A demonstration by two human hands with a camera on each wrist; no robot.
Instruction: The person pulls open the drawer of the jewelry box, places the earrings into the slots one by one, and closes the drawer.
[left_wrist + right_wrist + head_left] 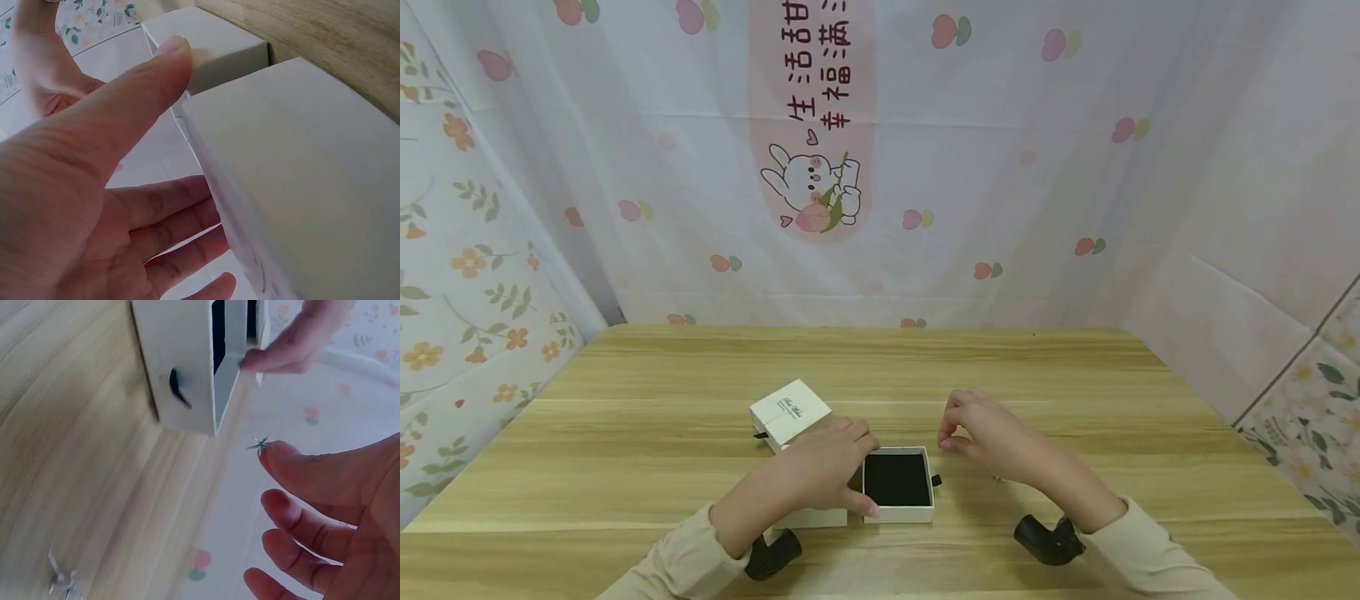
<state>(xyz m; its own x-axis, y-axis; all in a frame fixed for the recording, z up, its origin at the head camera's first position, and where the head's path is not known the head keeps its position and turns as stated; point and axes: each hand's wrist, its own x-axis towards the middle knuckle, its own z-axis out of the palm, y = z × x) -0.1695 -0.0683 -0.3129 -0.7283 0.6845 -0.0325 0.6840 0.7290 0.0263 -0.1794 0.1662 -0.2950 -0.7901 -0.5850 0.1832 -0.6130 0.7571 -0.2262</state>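
My left hand (823,467) holds a white box drawer (897,514) lined with black, thumb at its front left corner and fingertips at its back left corner. In the left wrist view the thumb overlaps this drawer (219,53), and the fingers pass behind a nearer white box (300,175). My right hand (981,429) is raised just right of the drawer. Between its thumb and index finger it pinches a small silver-and-blue star-shaped earring (259,445); the other fingers are loosely bent. A similar small silver piece (65,587) lies on the table nearer the body.
A closed white box (790,410) with dark lettering and a black pull tab sits behind the left hand. Another white box (816,517), partly hidden by that hand, stands against the drawer's left. The wooden table (1075,375) meets a printed curtain (1000,167) behind.
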